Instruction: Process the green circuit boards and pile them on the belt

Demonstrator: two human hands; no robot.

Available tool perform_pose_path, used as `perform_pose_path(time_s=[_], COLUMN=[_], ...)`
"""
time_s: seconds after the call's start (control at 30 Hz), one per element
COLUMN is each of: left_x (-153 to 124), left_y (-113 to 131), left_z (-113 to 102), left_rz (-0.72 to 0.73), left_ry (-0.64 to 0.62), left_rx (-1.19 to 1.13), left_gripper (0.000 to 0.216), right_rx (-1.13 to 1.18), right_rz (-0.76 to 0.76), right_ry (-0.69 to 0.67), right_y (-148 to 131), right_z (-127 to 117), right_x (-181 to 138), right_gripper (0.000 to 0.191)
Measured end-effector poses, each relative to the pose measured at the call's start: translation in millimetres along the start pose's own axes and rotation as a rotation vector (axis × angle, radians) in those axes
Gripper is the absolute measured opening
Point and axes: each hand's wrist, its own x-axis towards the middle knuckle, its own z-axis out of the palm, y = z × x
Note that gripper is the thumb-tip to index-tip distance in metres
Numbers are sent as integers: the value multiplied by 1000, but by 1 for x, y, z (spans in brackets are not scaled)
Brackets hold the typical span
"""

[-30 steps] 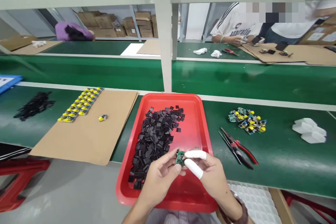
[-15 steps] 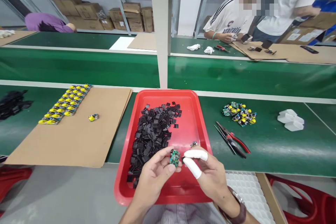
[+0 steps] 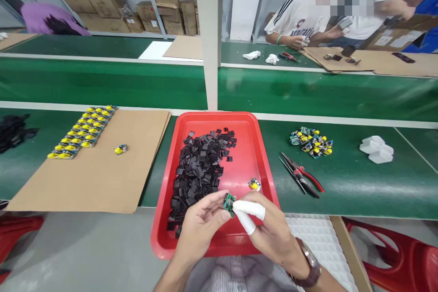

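Over the near part of a red tray [image 3: 263, 169], my left hand [image 3: 201, 226] and my right hand [image 3: 270, 232] meet around a small green circuit board [image 3: 228, 203]. Both pinch it between thumb and fingers; two right fingers wear white finger cots. A heap of several small black square parts [image 3: 201, 169] fills the tray's left half. One loose board with a yellow part [image 3: 254, 184] lies in the tray just beyond my fingers.
Red-handled pliers [image 3: 303, 179] and a pile of boards [image 3: 311, 141] lie right of the tray, white foam pieces [image 3: 375, 150] farther right. A cardboard sheet [image 3: 102, 173] at left carries rows of yellow-topped boards [image 3: 82, 130]. Other people work across the far bench.
My hands drew slightly nearer with the green board held between them. The view dropped and shifted a little, and the loose yellow-topped board in the tray came into sight.
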Motion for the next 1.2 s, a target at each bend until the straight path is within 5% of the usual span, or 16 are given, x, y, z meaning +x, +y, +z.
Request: perform_pose_path(time_s=[0.3, 0.77, 1.0, 1.2], left_x=[-1, 0, -4, -6], left_y=[-2, 1, -10, -14], left_z=[4, 11, 9, 6], left_rz=[9, 59, 260, 340], left_ry=[37, 1, -41, -15], left_rx=[90, 112, 180, 377], left_gripper=[36, 32, 39, 36], right_rx=[64, 29, 214, 158], right_rz=[181, 220, 387, 344], right_ry=[-46, -155, -43, -60], right_y=[-4, -6, 3, -8], right_z=[-3, -14, -10, -12], right_x=[1, 6, 8, 11], right_gripper=[33, 29, 19, 26])
